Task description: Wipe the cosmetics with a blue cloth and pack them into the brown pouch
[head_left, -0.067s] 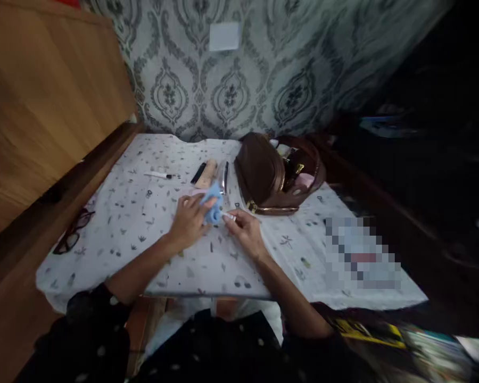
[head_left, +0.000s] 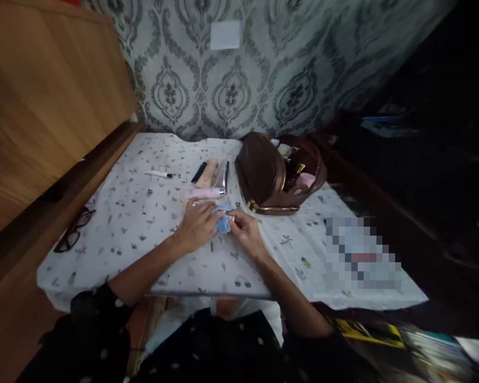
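Observation:
My left hand point(head_left: 196, 226) is closed on a light blue cloth point(head_left: 223, 223), low over the near middle of the table. The cloth is wrapped around or pressed against a small white object point(head_left: 231, 217), pinched in the fingertips of my right hand point(head_left: 245, 233). Most of that object is hidden, so I cannot tell its kind. Just beyond my left fingers lies a pink tube point(head_left: 201, 193). Behind it are a beige tube point(head_left: 207, 173), a black tube point(head_left: 199, 172) and a clear, dark-edged item point(head_left: 222, 180).
A brown bag point(head_left: 263, 173) lies unzipped at the back right, with several items inside. A white pen-like stick with a black end point(head_left: 158, 174) is at the left. Dark-framed glasses point(head_left: 69, 236) rest near the left edge. Wooden furniture point(head_left: 51, 80) rises on the left.
My left hand and the blue cloth have come slightly toward me and to the right, uncovering the pink tube. My right hand has barely moved.

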`<state>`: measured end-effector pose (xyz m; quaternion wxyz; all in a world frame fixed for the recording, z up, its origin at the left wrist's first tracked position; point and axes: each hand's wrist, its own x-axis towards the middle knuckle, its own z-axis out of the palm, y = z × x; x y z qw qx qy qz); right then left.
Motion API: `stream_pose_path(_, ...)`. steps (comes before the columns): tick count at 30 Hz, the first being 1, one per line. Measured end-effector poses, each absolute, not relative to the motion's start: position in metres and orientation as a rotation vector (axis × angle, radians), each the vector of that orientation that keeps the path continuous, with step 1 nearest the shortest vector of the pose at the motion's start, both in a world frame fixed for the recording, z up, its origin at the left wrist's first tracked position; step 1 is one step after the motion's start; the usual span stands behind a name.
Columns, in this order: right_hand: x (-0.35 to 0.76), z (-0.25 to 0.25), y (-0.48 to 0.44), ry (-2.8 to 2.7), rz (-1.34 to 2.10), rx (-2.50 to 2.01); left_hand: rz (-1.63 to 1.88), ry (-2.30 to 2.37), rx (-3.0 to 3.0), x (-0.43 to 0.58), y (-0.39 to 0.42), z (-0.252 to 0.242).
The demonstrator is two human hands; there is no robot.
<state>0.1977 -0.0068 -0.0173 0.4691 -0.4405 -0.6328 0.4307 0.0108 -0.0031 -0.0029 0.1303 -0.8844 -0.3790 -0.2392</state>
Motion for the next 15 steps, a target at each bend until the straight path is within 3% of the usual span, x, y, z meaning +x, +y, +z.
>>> stream_pose_path(7,0.203,-0.018,-0.005,-1.347,1.114,-1.053,-0.64,-1.312,-2.656,-0.008,0.008,0.002)
stream_pose_path(10,0.204,-0.018,-0.004,-1.19,1.165,-1.023,-0.862,-1.549,-2.772,-0.022,0.015,0.004)
stream_pose_path(15,0.201,-0.014,-0.004,-1.087,1.226,-0.982,-1.539,-1.729,-2.948,-0.018,0.012,0.006)
